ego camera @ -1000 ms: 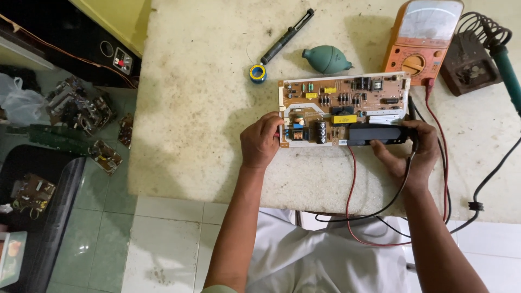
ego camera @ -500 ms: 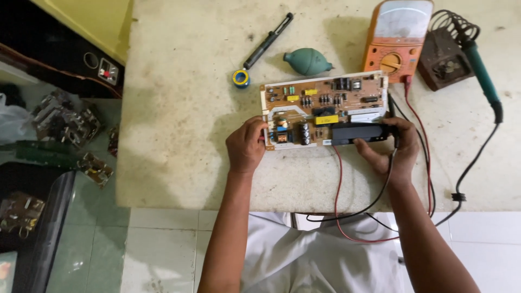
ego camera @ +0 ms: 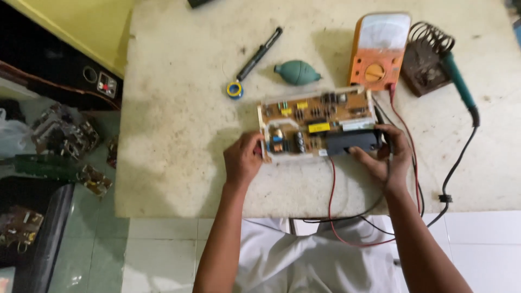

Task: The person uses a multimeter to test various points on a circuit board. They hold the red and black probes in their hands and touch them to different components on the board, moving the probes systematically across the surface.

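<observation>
A brown circuit board (ego camera: 317,122) in a white frame lies flat on the worn table (ego camera: 179,135). My left hand (ego camera: 242,160) pinches its near left corner. My right hand (ego camera: 388,157) grips the near right side, fingers on a long black block (ego camera: 353,142) mounted there. Red and black test leads (ego camera: 332,201) run under my right hand and loop off the table's front edge.
Behind the board stand an orange multimeter (ego camera: 380,51), a green blower bulb (ego camera: 296,72), a small solder roll (ego camera: 234,90) and a black pen-shaped tool (ego camera: 260,53). A green-handled soldering iron (ego camera: 458,81) rests in a coil stand (ego camera: 426,59) at right. Scrap boards (ego camera: 65,135) litter the floor at left.
Both hands keep their hold on the board. The view has shifted a little, so the board sits slightly more to the left and lower in frame.
</observation>
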